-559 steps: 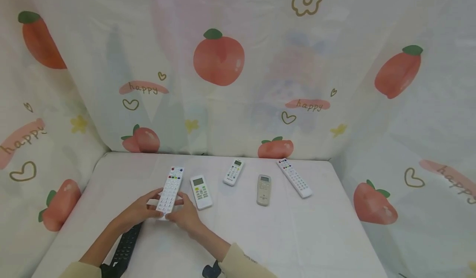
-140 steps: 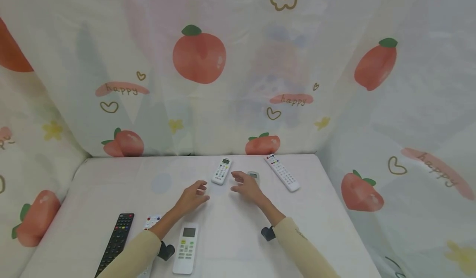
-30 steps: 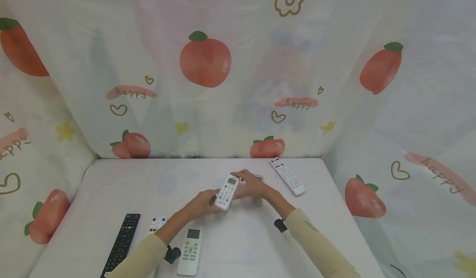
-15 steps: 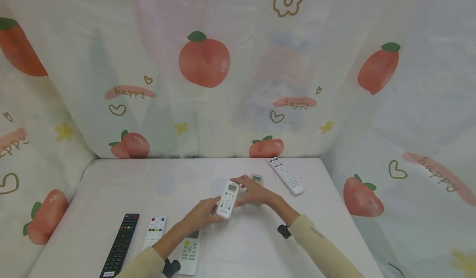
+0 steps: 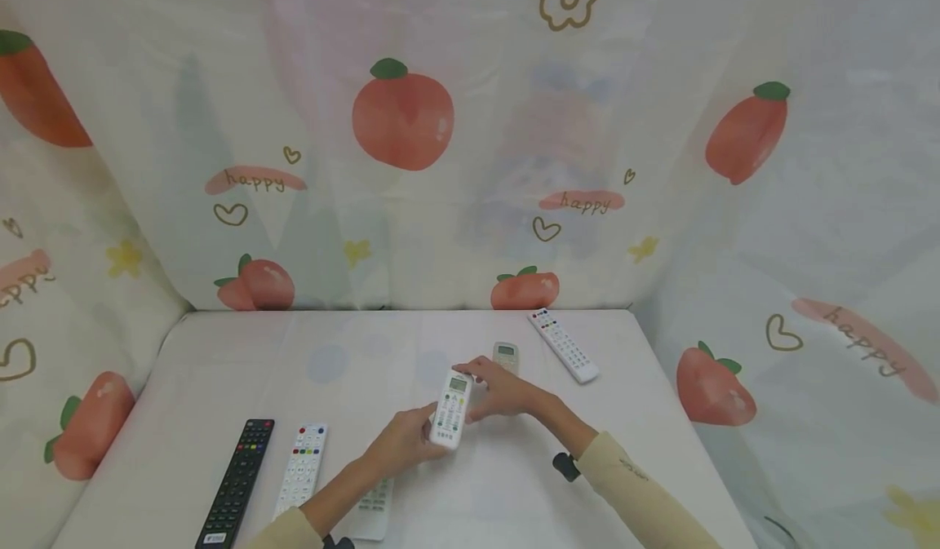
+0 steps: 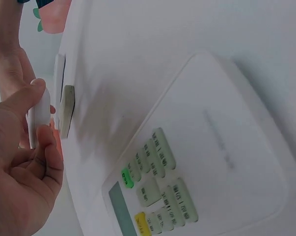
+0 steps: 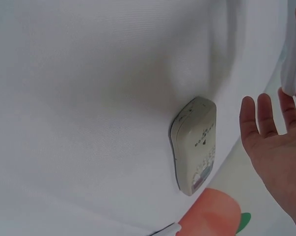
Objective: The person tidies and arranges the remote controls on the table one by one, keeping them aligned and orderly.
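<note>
A small white air-conditioner remote control (image 5: 451, 410) with a little grey screen is held up over the table, tilted, between both hands. My left hand (image 5: 407, 439) pinches its lower left side between thumb and fingers. My right hand (image 5: 503, 390) grips the upper right end with its fingertips. In the left wrist view the white remote (image 6: 40, 113) shows edge-on between thumb and curled fingers. From the right wrist, fingertips of the right hand (image 7: 280, 152) meet its end. Just behind the right hand lies a beige remote (image 5: 506, 356), partly hidden by it.
At the front left, a black remote (image 5: 238, 480) and a white remote with coloured buttons (image 5: 303, 463) lie side by side. A larger white remote (image 5: 373, 508) is partly under the left forearm. Another long white remote (image 5: 564, 347) lies at the back right, near the printed curtain (image 5: 441, 231).
Earlier, the coloured-button and larger white remotes moved to the front left. Since then both hands have picked up the small white remote; over the last second they draw it toward the person.
</note>
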Demonstrator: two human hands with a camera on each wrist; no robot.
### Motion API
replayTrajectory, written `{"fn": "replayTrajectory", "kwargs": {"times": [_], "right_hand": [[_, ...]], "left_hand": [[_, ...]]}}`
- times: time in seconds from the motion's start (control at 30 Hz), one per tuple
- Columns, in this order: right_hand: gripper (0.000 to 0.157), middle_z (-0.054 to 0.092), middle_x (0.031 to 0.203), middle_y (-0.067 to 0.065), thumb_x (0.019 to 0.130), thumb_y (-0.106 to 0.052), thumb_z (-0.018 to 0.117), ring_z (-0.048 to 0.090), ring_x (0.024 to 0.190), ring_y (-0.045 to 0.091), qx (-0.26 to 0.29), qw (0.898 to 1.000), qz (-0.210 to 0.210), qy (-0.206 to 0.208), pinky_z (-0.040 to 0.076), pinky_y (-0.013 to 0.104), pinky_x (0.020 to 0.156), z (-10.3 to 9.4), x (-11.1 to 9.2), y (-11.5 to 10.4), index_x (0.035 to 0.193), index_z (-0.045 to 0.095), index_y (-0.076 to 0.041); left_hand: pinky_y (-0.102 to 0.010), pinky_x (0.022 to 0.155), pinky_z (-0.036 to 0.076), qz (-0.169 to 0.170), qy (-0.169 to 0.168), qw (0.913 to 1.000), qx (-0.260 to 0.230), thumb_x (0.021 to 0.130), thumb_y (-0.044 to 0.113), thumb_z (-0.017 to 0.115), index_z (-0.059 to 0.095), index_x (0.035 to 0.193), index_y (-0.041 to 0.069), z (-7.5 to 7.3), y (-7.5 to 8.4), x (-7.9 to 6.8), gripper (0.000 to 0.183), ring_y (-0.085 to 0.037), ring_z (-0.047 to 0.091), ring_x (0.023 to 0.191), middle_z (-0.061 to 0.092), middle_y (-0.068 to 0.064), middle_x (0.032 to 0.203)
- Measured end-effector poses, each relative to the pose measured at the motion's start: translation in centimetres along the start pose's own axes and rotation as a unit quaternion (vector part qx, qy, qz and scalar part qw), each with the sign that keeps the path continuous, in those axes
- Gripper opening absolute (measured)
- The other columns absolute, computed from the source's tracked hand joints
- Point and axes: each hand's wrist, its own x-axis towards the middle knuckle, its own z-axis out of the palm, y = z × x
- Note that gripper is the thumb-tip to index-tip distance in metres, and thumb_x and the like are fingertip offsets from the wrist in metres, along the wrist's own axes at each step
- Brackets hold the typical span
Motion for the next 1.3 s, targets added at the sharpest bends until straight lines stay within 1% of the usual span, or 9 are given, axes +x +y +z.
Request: {"fn": "replayTrajectory", "kwargs": {"times": [0.2,0.33,0.43,0.63,0.8,0.9,1.03,1.17,1.3], "right_hand": [[0.083,0.048,0.131,-0.001,0.077,-0.027,0.088,0.048,0.114,0.019,-0.017,1.000,0.002,-0.014,0.047,0.037,0.092,0.6,-0.4,0.0,0.149,0.047,-0.023],[0.083,0.048,0.129,-0.003,0.076,-0.026,0.089,0.048,0.113,0.018,-0.023,0.999,0.000,-0.023,0.047,0.037,0.094,0.9,-0.8,-0.3,0.149,0.048,-0.023],[0.082,0.048,0.129,-0.004,0.076,-0.026,0.089,0.048,0.113,0.017,-0.030,0.999,-0.005,-0.030,0.046,0.037,0.096,1.2,-1.0,-0.5,0.148,0.049,-0.022],[0.082,0.049,0.129,-0.006,0.077,-0.027,0.088,0.048,0.115,0.013,-0.059,0.997,-0.018,-0.044,0.046,0.032,0.097,2.2,-1.3,-0.3,0.149,0.049,-0.023],[0.083,0.050,0.129,-0.005,0.076,-0.028,0.089,0.048,0.116,0.011,-0.085,0.994,-0.026,-0.060,0.045,0.031,0.100,3.1,-1.5,-0.2,0.148,0.049,-0.021],[0.085,0.050,0.130,-0.005,0.074,-0.034,0.089,0.049,0.117,0.011,-0.101,0.992,-0.033,-0.069,0.044,0.032,0.101,3.6,-1.6,-0.1,0.149,0.049,-0.020],[0.087,0.049,0.131,-0.005,0.074,-0.037,0.089,0.047,0.119,0.011,-0.100,0.991,-0.039,-0.082,0.042,0.033,0.103,4.0,-1.7,0.0,0.149,0.048,-0.019],[0.087,0.050,0.132,-0.004,0.074,-0.038,0.089,0.047,0.120,0.012,-0.106,0.989,-0.046,-0.091,0.041,0.033,0.105,4.3,-1.8,0.1,0.149,0.048,-0.018],[0.088,0.051,0.134,-0.004,0.074,-0.041,0.088,0.047,0.120,0.011,-0.127,0.986,-0.054,-0.091,0.040,0.032,0.104,4.6,-1.9,0.3,0.149,0.048,-0.019]], "left_hand": [[-0.021,0.055,0.048,0.002,0.009,0.9999,-0.012,0.077,0.018,0.087,0.048,0.141,-0.007,1.3,0.1,-0.9,0.079,-0.005,0.053,0.063,0.061,0.006,0.081],[-0.021,0.055,0.048,-0.015,0.015,0.9997,-0.011,0.077,0.019,0.087,0.048,0.140,-0.009,2.0,0.5,-1.6,0.080,-0.005,0.052,0.064,0.060,0.005,0.081],[-0.020,0.056,0.049,-0.028,0.019,0.9993,-0.014,0.076,0.020,0.088,0.048,0.139,-0.011,2.5,0.9,-2.1,0.081,-0.005,0.054,0.064,0.063,0.002,0.083],[-0.020,0.060,0.051,-0.028,0.028,0.9989,-0.023,0.075,0.017,0.088,0.050,0.134,-0.013,3.4,1.4,-3.2,0.076,-0.005,0.058,0.067,0.069,-0.005,0.088],[-0.020,0.059,0.050,-0.031,0.016,0.9987,-0.036,0.077,0.016,0.086,0.051,0.131,-0.013,4.2,1.3,-4.0,0.070,-0.004,0.056,0.065,0.068,-0.002,0.084],[-0.019,0.057,0.048,-0.037,0.013,0.9987,-0.031,0.077,0.016,0.086,0.053,0.128,-0.013,4.7,1.2,-4.4,0.068,-0.003,0.053,0.059,0.066,0.002,0.077],[-0.019,0.057,0.048,-0.057,0.008,0.9979,-0.030,0.077,0.016,0.086,0.055,0.125,-0.013,5.1,1.3,-4.8,0.064,-0.003,0.052,0.057,0.063,0.003,0.073],[-0.025,0.059,0.048,-0.082,-0.004,0.9963,-0.024,0.077,0.018,0.086,0.055,0.126,-0.013,5.1,1.7,-5.2,0.065,-0.007,0.051,0.058,0.059,0.005,0.071],[-0.033,0.066,0.051,-0.097,-0.016,0.9951,0.008,0.078,0.023,0.085,0.056,0.125,-0.011,5.0,2.0,-5.4,0.065,-0.010,0.051,0.064,0.058,0.004,0.075]]}}
